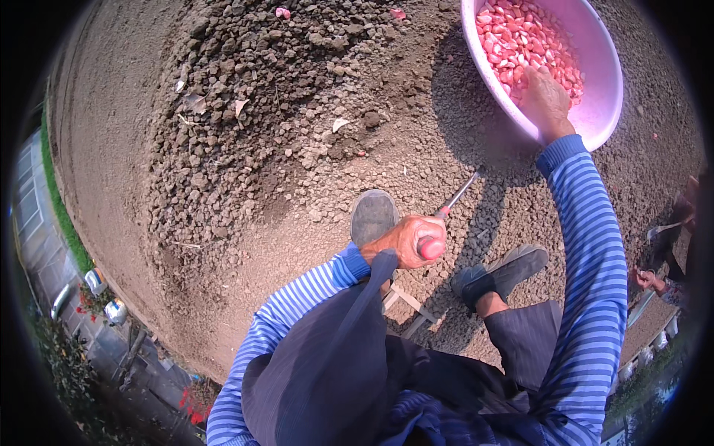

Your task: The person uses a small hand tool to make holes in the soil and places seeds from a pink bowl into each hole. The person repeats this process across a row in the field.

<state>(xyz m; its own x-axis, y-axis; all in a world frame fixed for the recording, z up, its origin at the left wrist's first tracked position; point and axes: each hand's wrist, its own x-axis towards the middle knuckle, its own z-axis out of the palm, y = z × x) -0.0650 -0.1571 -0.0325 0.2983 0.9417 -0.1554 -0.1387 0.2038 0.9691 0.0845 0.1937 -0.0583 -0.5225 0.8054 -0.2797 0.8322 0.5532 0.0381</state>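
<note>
My left hand (pixel 410 242) is closed around the red handle of a hand tool (pixel 462 187). The tool's thin metal shaft points up and to the right over the soil, and its exact kind is unclear. Inside a pinkish plastic basin (pixel 605 72) lie many pink-red cloves (pixel 521 36) that look like garlic. My right hand (pixel 544 100) reaches over the basin's near rim, fingertips down among the cloves. Whether those fingers grip any clove is hidden.
Crumbly, cloddy soil (pixel 251 111) spreads ahead. My dark shoes (pixel 375 214) stand on it, with a pale stool frame (pixel 410 304) between my legs. At far right another person's hand (pixel 647 277) shows. Paving (pixel 44 234) runs along the left edge.
</note>
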